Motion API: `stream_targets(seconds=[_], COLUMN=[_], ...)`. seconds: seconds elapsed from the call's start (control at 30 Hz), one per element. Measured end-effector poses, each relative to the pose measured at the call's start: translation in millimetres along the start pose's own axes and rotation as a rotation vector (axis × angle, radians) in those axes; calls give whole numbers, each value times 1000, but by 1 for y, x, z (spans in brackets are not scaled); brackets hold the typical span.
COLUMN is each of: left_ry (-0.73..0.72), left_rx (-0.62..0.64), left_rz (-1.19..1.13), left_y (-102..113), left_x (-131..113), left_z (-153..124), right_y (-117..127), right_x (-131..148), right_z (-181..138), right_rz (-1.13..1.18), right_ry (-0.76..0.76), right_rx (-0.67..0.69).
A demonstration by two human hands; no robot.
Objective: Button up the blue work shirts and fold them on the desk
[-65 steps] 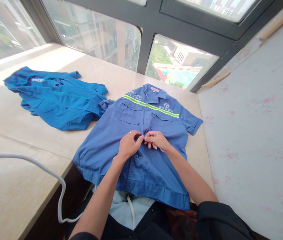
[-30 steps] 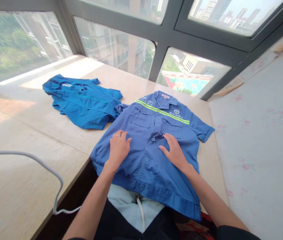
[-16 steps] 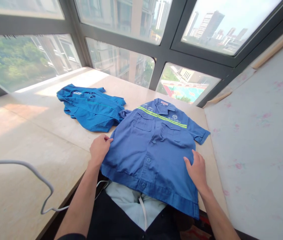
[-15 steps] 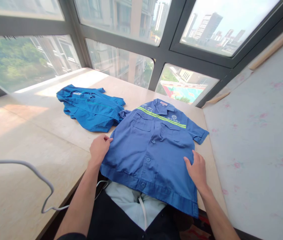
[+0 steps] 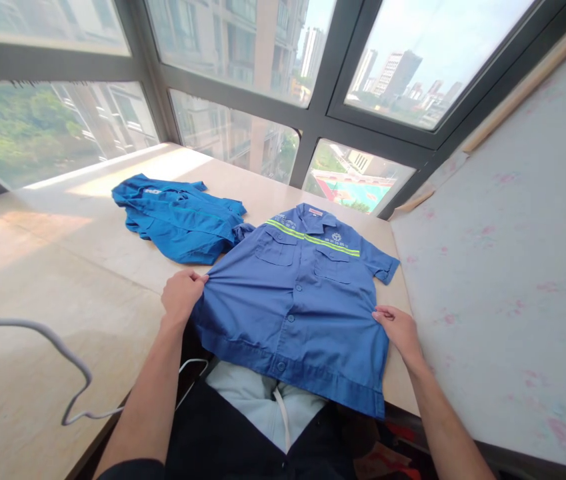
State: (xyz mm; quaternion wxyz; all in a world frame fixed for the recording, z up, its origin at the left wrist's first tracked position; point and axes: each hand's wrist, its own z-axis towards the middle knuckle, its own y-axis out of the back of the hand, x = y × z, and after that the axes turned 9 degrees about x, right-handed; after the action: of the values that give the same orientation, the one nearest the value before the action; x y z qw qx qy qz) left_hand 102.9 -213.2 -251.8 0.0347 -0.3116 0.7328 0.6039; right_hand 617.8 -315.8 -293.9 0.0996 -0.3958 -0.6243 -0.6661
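A blue short-sleeved work shirt [image 5: 287, 293] lies front up, its collar toward the window and its hem hanging over the near edge. A yellow-green stripe crosses its chest above two flap pockets. My left hand [image 5: 183, 293] pinches the shirt's left side edge, and creases run inward from that grip. On the opposite side edge, my right hand [image 5: 399, 328] is closed on the cloth at about the same height. The shirt's sleeve on the left is partly bunched near a second, brighter blue garment [image 5: 183, 220], which lies crumpled.
The pale tabletop [image 5: 87, 293] meets large grey-framed windows [image 5: 163, 80] at the back. A flower-patterned wall [image 5: 493, 280] borders it on the right. A grey cable [image 5: 57, 340] loops over the left part of the surface and drops past the near edge.
My right hand has closed on the shirt's right edge, where it was open before. My left hand has pulled the left edge outward, so the cloth is tauter. The view has shifted slightly.
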Motion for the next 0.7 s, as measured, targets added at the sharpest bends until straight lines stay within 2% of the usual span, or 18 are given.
stream_targets(seconds=[0.1,0.17,0.23,0.3,0.37,0.43,0.5,0.57,0.7], left_ry=[44,33,-61,-229,-434,-647,-787,-860,-850], left_rx=[9,-80,-228,-319,-288,-189,-112,-37,36], left_rz=[17,44,84,120,126,109,77,53,54], left_y=[-2,-5,-11,-23,-41,-65,-88,-105,-120], left_x=[-6,-13,-22,-34,-50,-69,-91,-111,-146], left_z=[-6,-12,-21,-33,-47,-61,-69,-71,-52], right_y=[-4,-8,-13,-20,-30,-42,-56,-70,-90], right_x=[-2,1,7,19,36,58,81,103,140], right_z=[0,0,0,-1,0,4,12,26,63], right_rz=[-39,-100,-161,-186,-181,-173,-163,-149,-213], right_ry=[9,79,188,300,405,506,601,695,802], right_rx=[-6,-63,-137,-169,-139,-77,-7,59,142])
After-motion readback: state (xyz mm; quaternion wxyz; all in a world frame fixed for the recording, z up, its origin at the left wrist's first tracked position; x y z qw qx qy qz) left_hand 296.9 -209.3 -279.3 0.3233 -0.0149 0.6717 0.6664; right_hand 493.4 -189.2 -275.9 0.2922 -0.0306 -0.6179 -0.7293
